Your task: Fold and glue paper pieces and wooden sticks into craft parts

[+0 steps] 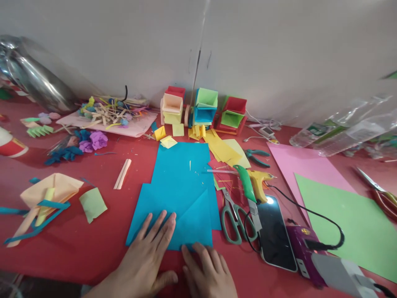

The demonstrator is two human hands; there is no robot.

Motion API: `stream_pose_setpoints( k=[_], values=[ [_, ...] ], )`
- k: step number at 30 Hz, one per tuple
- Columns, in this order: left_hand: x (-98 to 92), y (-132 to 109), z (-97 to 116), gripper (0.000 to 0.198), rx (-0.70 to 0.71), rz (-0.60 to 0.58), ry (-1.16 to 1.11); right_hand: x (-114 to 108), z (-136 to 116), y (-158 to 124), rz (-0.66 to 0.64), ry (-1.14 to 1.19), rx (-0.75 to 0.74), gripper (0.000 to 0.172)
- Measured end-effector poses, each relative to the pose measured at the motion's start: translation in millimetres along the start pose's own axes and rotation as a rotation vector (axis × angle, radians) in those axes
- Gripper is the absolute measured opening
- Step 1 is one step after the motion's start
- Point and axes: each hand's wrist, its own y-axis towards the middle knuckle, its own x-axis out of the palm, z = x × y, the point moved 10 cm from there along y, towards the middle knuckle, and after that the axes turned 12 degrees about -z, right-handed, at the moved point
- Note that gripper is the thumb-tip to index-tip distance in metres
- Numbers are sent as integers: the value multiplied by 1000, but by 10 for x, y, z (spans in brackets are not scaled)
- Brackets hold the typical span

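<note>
A blue sheet of paper (186, 211) with a diagonal crease lies over another blue sheet (182, 165) on the red table. My left hand (149, 248) rests flat on its near left part, fingers spread. At the near edge of the same sheet is my right hand (209, 269), its fingers bent and touching the paper, with nothing visible in its grasp. Just right of the paper are green-handled scissors (234, 223), a green-handled utility knife (246, 186) and a yellow glue gun (259, 184).
Stacked coloured paper boxes (204, 105) stand by the wall. A phone (276, 236) and a purple power strip (305, 244) lie right, beside green paper (344, 219) and plastic bottles (356, 128). Left are paper flowers (93, 142), craft scraps (105, 111) and a metal jug (40, 74).
</note>
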Motion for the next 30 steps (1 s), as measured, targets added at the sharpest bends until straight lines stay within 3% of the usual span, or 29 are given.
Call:
stream_pose_setpoints(
  k=[4, 7, 12, 14, 17, 22, 27, 30],
  values=[
    [15, 10, 7, 80, 14, -28, 22, -105, 243, -163, -27, -69, 2, 28],
    [15, 13, 7, 81, 14, -31, 4, -184, 180, -103, 19, -44, -27, 26],
    [31, 35, 33, 71, -3, -62, -34, -79, -216, 310, -29, 83, -122, 49],
    [43, 43, 39, 70, -7, -74, -46, -8, -238, 506, -102, 150, -95, 56],
    [59, 43, 41, 77, 22, -69, -75, 84, -216, 748, -248, 246, -109, 53],
    [96, 35, 7, 82, 43, -78, -92, 216, -63, 903, -404, 272, -103, 47],
    [22, 23, 3, 79, 19, -18, -30, 250, 391, 867, -256, 78, 141, 53],
    [7, 23, 11, 80, 30, 13, -2, 260, 493, 839, -212, 6, 171, 55]
  ],
)
